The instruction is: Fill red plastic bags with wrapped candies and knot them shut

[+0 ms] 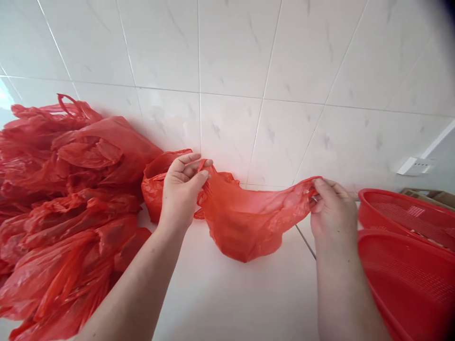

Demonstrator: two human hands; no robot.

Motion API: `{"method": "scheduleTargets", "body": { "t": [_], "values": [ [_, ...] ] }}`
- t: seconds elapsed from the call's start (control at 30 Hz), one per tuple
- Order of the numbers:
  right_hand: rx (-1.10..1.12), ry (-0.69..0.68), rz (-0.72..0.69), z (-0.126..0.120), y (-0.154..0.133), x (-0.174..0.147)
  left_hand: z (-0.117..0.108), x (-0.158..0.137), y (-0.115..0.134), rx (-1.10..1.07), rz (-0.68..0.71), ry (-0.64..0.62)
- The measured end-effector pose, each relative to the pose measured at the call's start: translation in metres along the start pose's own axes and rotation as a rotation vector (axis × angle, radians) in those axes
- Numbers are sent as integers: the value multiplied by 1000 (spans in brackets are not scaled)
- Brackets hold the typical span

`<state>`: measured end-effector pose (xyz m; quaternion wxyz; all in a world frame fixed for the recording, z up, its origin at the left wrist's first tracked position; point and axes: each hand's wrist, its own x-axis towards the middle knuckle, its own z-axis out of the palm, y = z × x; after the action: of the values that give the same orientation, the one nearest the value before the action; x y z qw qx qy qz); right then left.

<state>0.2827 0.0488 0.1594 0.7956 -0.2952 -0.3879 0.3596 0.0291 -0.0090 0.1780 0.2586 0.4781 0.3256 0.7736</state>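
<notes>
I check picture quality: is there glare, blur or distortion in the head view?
Head view: sharp on both hands, left hand and right hand, and the red bag; glare at the left edge; dark vignette in the right corners; tile lines splay outward.

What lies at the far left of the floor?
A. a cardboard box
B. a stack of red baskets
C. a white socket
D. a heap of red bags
D: a heap of red bags fills the left side, while the baskets sit at the right.
</notes>
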Motion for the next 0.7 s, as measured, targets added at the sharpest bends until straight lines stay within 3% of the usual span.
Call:
{"method": "scheduleTargets", "body": {
  "t": [0.13,0.27,0.4,0.57,0.7],
  "values": [
    [68,-134,206,10,15,-2,2,-10,5,234,-78,-163],
    [213,-265,346,11,21,2,-5,-14,10,282,-37,-162],
    [231,-289,331,7,23,5,-13,-11,12,368,-21,-121],
    [-8,-326,313,6,32,5,-36,-6,6,629,-117,-171],
    [4,-476,146,-3,41,12,-67,-7,-11,668,-104,-345]
  ]
}}
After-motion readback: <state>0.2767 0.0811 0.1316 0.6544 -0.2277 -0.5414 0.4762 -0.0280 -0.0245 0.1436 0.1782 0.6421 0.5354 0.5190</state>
